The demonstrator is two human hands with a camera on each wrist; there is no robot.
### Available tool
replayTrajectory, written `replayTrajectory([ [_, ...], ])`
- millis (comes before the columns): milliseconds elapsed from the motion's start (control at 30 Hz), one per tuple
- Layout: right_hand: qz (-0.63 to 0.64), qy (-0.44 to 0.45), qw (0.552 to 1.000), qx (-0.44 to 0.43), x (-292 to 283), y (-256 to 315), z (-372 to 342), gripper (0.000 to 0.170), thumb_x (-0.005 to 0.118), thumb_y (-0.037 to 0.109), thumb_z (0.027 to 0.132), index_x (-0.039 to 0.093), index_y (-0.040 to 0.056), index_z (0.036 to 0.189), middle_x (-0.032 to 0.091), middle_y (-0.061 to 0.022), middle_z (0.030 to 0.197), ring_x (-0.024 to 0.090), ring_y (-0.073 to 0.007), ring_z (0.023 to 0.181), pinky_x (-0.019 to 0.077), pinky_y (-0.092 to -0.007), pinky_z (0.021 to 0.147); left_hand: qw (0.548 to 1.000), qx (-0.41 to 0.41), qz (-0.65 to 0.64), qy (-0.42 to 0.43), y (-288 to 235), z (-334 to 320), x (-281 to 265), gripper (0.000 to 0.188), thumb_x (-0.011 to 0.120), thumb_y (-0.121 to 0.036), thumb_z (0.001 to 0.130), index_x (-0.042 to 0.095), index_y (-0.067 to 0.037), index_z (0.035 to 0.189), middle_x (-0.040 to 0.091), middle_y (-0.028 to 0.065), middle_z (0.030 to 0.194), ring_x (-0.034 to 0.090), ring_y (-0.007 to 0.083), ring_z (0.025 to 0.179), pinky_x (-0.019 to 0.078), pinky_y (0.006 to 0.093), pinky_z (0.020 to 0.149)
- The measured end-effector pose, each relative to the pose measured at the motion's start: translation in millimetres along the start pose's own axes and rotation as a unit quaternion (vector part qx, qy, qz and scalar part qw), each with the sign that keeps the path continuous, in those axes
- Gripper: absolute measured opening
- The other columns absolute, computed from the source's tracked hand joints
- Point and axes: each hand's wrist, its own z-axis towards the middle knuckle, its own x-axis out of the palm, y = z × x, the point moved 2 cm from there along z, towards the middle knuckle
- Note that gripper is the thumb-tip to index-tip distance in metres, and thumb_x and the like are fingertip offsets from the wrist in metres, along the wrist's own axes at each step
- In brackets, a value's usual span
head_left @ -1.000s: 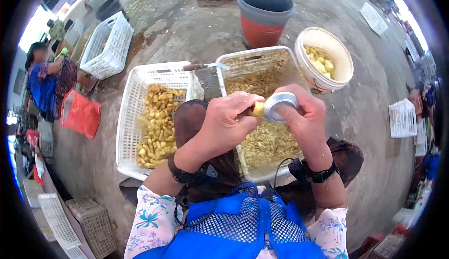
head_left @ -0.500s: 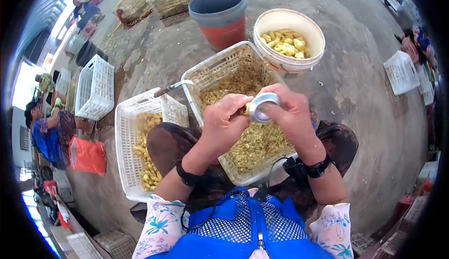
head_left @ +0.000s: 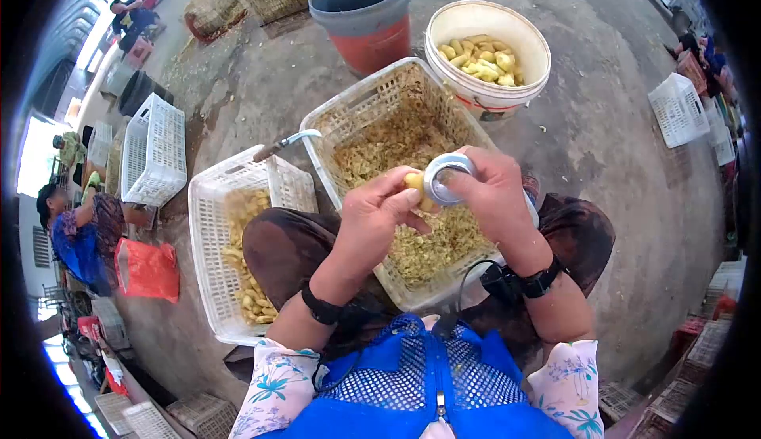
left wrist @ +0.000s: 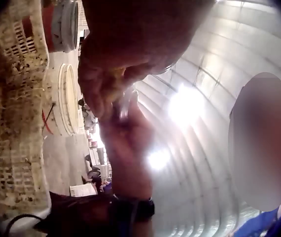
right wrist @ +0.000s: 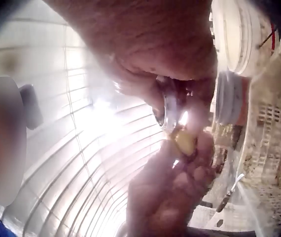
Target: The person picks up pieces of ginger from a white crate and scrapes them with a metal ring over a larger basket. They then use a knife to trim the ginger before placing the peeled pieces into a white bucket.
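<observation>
In the head view my left hand (head_left: 366, 225) pinches a pale yellow piece of ginger (head_left: 417, 184) between thumb and fingers. My right hand (head_left: 501, 201) grips a round silver metal ring (head_left: 455, 158), its thumb inside the hoop, with the rim against the ginger. The right wrist view shows the ginger (right wrist: 185, 142) close beside the ring (right wrist: 169, 106); the left wrist view is dark there, with fingers hiding most of the ginger. Both hands are above a white crate (head_left: 326, 122) holding yellowish peelings (head_left: 432, 249).
Ginger pieces (head_left: 252, 300) fill part of a second crate (head_left: 208, 241) at left. A hooked, wooden-handled tool (head_left: 273, 149) lies across the crate rims. Beyond stand a white bucket (head_left: 452, 82) of peeled ginger and a red-grey bucket (head_left: 369, 43). A red bag (head_left: 148, 270) lies left, near a seated person (head_left: 75, 225).
The head view has swung right and tilted, shifting the crates and buckets leftward. More of the ginger shows now, its pale end standing up between the left fingers and the ring.
</observation>
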Motion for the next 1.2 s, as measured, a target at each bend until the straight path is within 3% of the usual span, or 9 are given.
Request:
replayTrajectory([
  [100, 0.008, 0.005, 1.000, -0.010, 3, 4, -1, 0.006, 0.072, 0.005, 0.087, 0.071, 0.0000, 0.090, 0.065, 0.0022, 0.074, 0.056, -0.0045, 0.070, 0.0466, -0.0247, 0.062, 0.991, -0.052, -0.121, 0.019, 6, 0, -6, 0.033, 0.060, -0.012, 0.100, 0.060, 0.007, 0.127, 0.071, 0.0139, 0.099, 0.070, 0.0196, 0.077, 0.0606, 0.0334, 0.065],
  [267, 0.033, 0.008, 0.998, -0.047, 6, 12, 2, 0.006, 0.073, 0.005, 0.086, 0.071, 0.0004, 0.091, 0.067, 0.0006, 0.076, 0.059, -0.0061, 0.072, 0.0481, -0.0259, 0.063, 1.000, -0.027, 0.000, 0.000, 5, -3, -7, 0.023, 0.059, -0.009, 0.100, 0.066, 0.005, 0.116, 0.068, 0.0066, 0.087, 0.064, 0.0111, 0.068, 0.0539, 0.0251, 0.060],
  [433, -0.152, 0.013, 0.988, -0.023, -6, 3, 4, 0.006, 0.066, 0.001, 0.090, 0.069, 0.0005, 0.095, 0.070, -0.0036, 0.080, 0.063, -0.0094, 0.072, 0.0517, -0.0274, 0.067, 0.997, -0.020, 0.072, 0.032, -3, -9, -7, 0.023, 0.061, -0.009, 0.098, 0.068, 0.005, 0.115, 0.067, 0.0038, 0.084, 0.061, 0.0080, 0.065, 0.0501, 0.0226, 0.058],
  [533, 0.156, -0.005, 0.982, 0.110, -14, 3, 10, 0.013, 0.064, 0.003, 0.088, 0.071, -0.0006, 0.099, 0.073, -0.0050, 0.089, 0.068, -0.0122, 0.082, 0.0546, -0.0289, 0.076, 0.998, -0.050, -0.027, 0.042, -8, -11, -9, 0.026, 0.061, -0.010, 0.099, 0.066, 0.005, 0.119, 0.068, 0.0045, 0.086, 0.060, 0.0088, 0.066, 0.0494, 0.0231, 0.058],
  [667, -0.002, 0.072, 0.997, -0.029, -8, 16, 1, 0.016, 0.064, 0.001, 0.088, 0.071, -0.0008, 0.103, 0.073, -0.0048, 0.093, 0.068, -0.0104, 0.089, 0.0539, -0.0271, 0.081, 0.976, -0.083, -0.193, 0.057, 4, -5, -14, 0.032, 0.060, -0.012, 0.100, 0.061, 0.005, 0.127, 0.068, 0.0074, 0.090, 0.059, 0.0112, 0.065, 0.0490, 0.0248, 0.058],
  [933, -0.124, 0.009, 0.992, -0.032, -9, 9, 5, 0.007, 0.070, 0.004, 0.085, 0.072, 0.0014, 0.091, 0.068, -0.0026, 0.078, 0.061, -0.0076, 0.074, 0.0489, -0.0271, 0.065, 0.950, -0.134, -0.271, 0.077, 11, -4, -17, 0.041, 0.063, -0.017, 0.097, 0.057, 0.008, 0.129, 0.063, 0.0086, 0.085, 0.044, 0.0082, 0.054, 0.0388, 0.0251, 0.051],
  [967, 0.006, 0.011, 1.000, 0.017, -15, -9, 10, 0.007, 0.070, 0.003, 0.085, 0.072, 0.0009, 0.091, 0.069, -0.0029, 0.079, 0.062, -0.0079, 0.074, 0.0487, -0.0274, 0.064, 0.949, -0.131, -0.273, 0.088, 7, -5, -17, 0.041, 0.063, -0.017, 0.097, 0.057, 0.008, 0.129, 0.063, 0.0081, 0.084, 0.044, 0.0081, 0.054, 0.0386, 0.0250, 0.051],
  [1067, -0.059, 0.048, 0.997, 0.001, -20, 11, 6, 0.012, 0.066, 0.003, 0.085, 0.072, 0.0011, 0.096, 0.073, -0.0041, 0.088, 0.066, -0.0097, 0.080, 0.0532, -0.0269, 0.074, 0.953, -0.131, -0.264, 0.067, 8, -3, -16, 0.040, 0.062, -0.015, 0.097, 0.057, 0.008, 0.129, 0.063, 0.0072, 0.083, 0.044, 0.0077, 0.055, 0.0389, 0.0242, 0.052],
  [1200, 0.032, 0.060, 0.995, -0.066, 7, 5, -3, 0.008, 0.071, 0.005, 0.086, 0.071, 0.0010, 0.093, 0.064, -0.0005, 0.074, 0.062, -0.0089, 0.074, 0.0485, -0.0264, 0.067, 0.985, -0.101, -0.138, 0.030, 8, -5, -10, 0.038, 0.062, -0.013, 0.097, 0.060, 0.008, 0.129, 0.063, 0.0061, 0.085, 0.047, 0.0072, 0.058, 0.0408, 0.0230, 0.055],
])
